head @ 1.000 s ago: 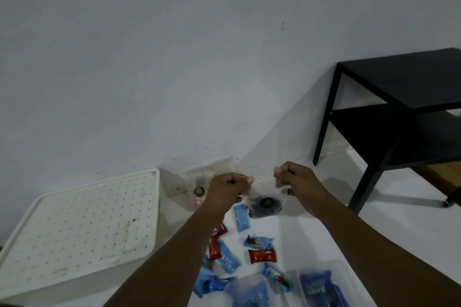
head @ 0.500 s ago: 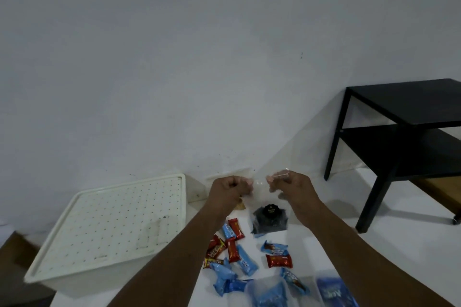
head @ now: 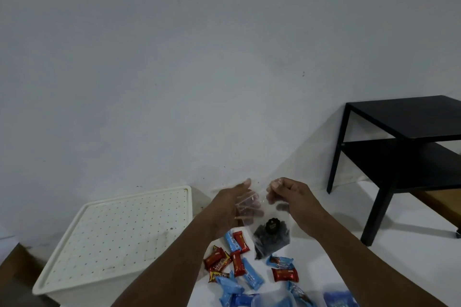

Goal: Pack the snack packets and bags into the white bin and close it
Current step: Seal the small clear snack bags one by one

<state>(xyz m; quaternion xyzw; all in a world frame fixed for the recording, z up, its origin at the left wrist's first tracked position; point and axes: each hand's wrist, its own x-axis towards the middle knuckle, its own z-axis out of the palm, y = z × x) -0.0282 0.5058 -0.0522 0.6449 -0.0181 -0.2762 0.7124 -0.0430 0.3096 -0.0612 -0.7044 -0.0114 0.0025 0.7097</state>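
Snack packets [head: 239, 263] in red and blue wrappers lay scattered on the white floor just beside the white bin [head: 119, 239], whose perforated lid [head: 124, 229] sat on top, so nothing could go in yet. Above them hung a clear zip bag [head: 270, 232] with dark contents and a round black label sagging in its bottom. The right hand [head: 291, 200] pinched its top edge between thumb and fingers, seemingly to keep the mouth up so nothing spilled. The left hand [head: 234, 207] was spread loosely open against the bag's left side, fingers visible through the plastic; whether it actually gripped the film could not be told. The bag's outline was faint against the wall. More blue packs and a clear container were cut off at the bottom edge
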